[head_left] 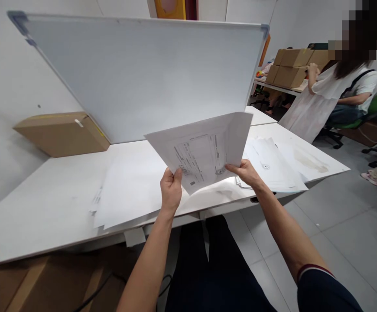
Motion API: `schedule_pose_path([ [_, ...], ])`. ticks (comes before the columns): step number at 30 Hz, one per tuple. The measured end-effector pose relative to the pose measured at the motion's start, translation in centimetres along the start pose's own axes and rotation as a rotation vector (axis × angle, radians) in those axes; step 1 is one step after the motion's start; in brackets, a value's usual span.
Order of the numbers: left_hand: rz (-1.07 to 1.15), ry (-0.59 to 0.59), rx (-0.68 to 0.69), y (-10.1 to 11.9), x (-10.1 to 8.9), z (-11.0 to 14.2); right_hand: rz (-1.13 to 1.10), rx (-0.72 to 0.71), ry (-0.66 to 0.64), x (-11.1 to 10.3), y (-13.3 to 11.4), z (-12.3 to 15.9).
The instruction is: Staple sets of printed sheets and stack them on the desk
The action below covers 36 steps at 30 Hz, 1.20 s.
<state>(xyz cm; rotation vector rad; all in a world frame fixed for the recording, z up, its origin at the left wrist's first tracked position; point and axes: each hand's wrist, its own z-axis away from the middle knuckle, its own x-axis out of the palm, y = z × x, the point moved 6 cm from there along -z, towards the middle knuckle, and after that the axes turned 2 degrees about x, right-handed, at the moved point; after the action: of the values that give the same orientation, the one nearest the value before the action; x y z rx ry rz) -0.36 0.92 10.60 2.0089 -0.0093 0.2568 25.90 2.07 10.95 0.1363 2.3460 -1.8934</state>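
I hold a printed paper sheet up above the white table, tilted toward me. My left hand pinches its lower left edge, thumb on the front. My right hand grips its lower right edge with fingers closed on the paper. Black print and a form layout show on the sheet's face. A blank white sheet lies flat on the table to the left of my hands. A pile of papers lies to the right, just past my right hand.
A large whiteboard leans upright at the table's back. A flat cardboard box lies at the back left. Another person sits at the far right by stacked cardboard boxes. Grey tiled floor lies to my right.
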Motion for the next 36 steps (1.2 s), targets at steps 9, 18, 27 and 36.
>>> schedule_pose_path([
  [9,-0.247,0.041,0.082,-0.1,-2.9,0.5,1.161,-0.209,-0.065,-2.4,-13.2,3.1],
  [18,-0.483,-0.308,-0.159,-3.7,-1.4,2.6,1.493,-0.002,-0.33,0.6,-10.8,3.8],
  [27,-0.558,-0.272,-0.206,-3.9,-1.8,2.5,1.45,0.026,-0.362,0.2,-10.4,3.7],
  [36,-0.201,-0.218,-0.105,1.1,-1.0,0.6,0.973,-0.017,-0.381,-3.3,-10.4,5.9],
])
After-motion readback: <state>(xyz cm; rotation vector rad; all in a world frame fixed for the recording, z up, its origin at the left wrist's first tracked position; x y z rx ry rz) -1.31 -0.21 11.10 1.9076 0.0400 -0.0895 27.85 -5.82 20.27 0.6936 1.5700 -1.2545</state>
